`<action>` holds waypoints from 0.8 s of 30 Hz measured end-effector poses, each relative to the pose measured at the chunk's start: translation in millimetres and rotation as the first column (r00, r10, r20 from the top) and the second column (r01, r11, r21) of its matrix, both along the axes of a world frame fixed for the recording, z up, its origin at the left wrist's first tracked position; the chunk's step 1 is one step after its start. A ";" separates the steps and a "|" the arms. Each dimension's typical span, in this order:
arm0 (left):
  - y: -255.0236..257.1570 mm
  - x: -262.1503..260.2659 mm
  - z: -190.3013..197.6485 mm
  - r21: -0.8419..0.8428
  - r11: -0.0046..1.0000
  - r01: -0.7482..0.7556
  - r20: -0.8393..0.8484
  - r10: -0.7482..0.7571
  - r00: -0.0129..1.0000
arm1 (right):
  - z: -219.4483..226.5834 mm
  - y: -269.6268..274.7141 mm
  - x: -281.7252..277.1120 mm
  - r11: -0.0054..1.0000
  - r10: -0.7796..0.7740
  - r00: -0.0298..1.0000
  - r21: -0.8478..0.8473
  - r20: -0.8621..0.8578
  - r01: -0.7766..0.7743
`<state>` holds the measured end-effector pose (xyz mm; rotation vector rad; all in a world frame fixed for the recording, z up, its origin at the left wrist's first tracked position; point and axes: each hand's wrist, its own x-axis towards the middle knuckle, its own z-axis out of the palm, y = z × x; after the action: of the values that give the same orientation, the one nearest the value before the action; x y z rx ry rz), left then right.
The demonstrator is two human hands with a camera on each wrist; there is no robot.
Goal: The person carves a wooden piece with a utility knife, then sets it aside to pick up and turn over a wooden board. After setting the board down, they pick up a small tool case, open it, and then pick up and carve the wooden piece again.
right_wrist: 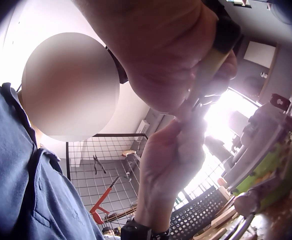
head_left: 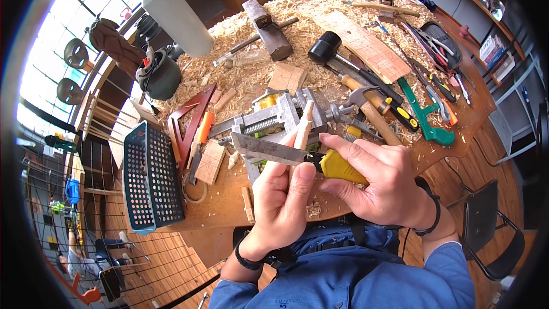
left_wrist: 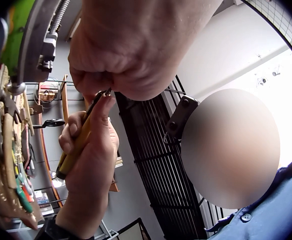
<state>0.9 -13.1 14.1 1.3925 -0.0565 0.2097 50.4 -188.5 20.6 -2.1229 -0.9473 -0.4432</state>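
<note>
In the head view my left hand (head_left: 281,203) grips a pale wooden stick (head_left: 307,120), whittled to a narrower upper end, that stands up out of the fingers. My right hand (head_left: 382,180) is wrapped round the yellow handle of a knife (head_left: 269,150). Its broad grey blade points left and crosses in front of the stick. My left thumb lies along the blade's back close to the handle. The left wrist view shows the right hand (left_wrist: 93,155) round the knife's yellow handle (left_wrist: 75,156). In the right wrist view the left hand (right_wrist: 168,155) meets the right.
Beyond the hands a metal vise (head_left: 274,117) sits on the shaving-strewn bench. A dark perforated basket (head_left: 151,177) stands left, near a red triangle frame (head_left: 191,120). Rightward lie a black mallet (head_left: 325,47), a hammer (head_left: 374,111) and a green-handled saw (head_left: 426,120). A large bottle (head_left: 174,14) stands far left.
</note>
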 end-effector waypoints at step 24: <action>4.2 0.0 -0.9 -0.031 0.998 0.059 -0.007 -0.059 0.998 | 0.0 0.0 -0.6 1.000 -0.014 1.000 -0.023 -0.006 0.014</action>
<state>0.9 -8.9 13.2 1.3591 -0.0877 0.1553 49.8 -188.5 20.6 -2.1517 -0.9383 -0.4342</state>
